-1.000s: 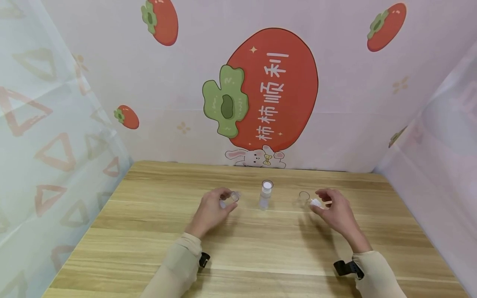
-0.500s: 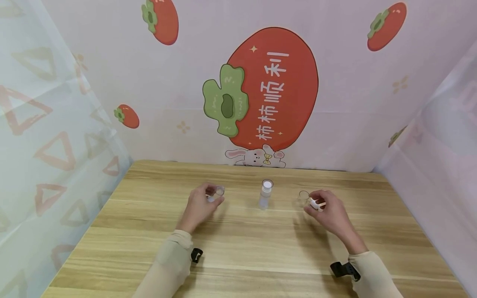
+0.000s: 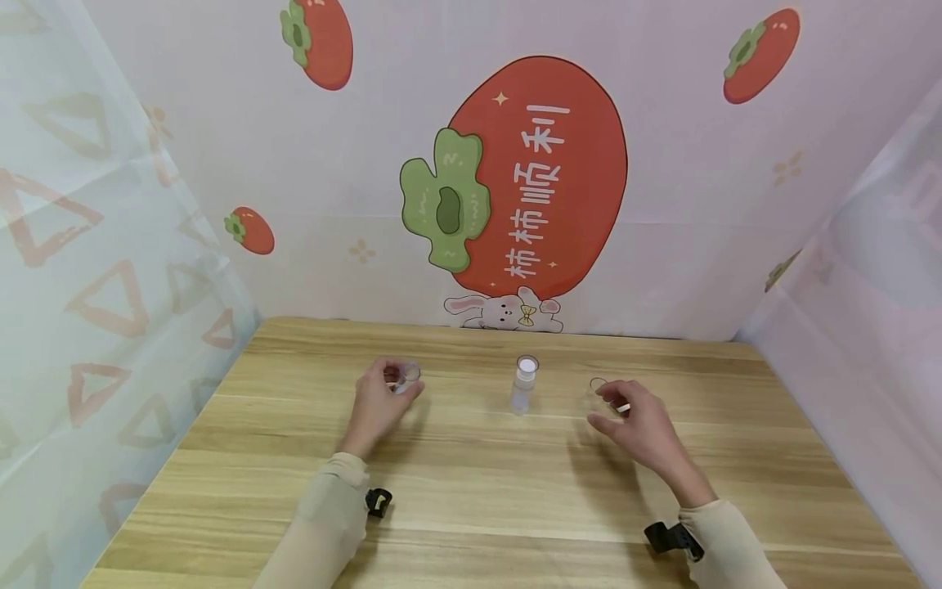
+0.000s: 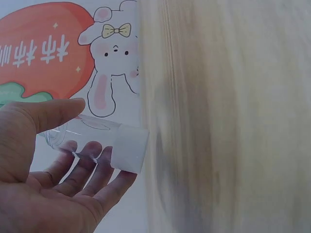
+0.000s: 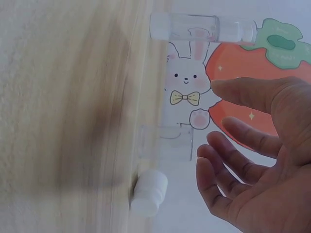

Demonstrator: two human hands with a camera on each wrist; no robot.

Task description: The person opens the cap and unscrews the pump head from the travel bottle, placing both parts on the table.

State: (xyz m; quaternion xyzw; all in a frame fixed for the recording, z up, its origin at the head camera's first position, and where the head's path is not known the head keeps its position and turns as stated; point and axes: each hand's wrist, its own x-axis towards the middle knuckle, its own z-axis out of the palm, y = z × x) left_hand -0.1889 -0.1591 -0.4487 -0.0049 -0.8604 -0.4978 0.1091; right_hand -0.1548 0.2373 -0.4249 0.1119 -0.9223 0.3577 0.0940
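Observation:
My left hand [image 3: 375, 409] holds a clear cylindrical container [image 3: 410, 375] at the left of the table. Its thumb lies on one side and the fingers on the other, with the container's white end [image 4: 130, 149] toward the tabletop. At mid-table a clear bottle [image 3: 524, 393] with a white top stands upright. To its right my right hand [image 3: 639, 425] hovers with fingers apart and nothing between them. Near those fingers a clear cup [image 5: 176, 142] stands on the table, beside a small white cap-like piece [image 5: 149, 193] lying tilted. In the head view the hand partly covers both.
The wooden table [image 3: 471, 507] reaches back to a printed cloth backdrop [image 3: 353, 286] with a red persimmon and a rabbit. Cloth walls flank it on both sides. Each wrist wears a black strap.
My left hand has moved left with the clear container, away from the standing bottle. My right hand has shifted slightly left, over the white piece and toward the clear cup.

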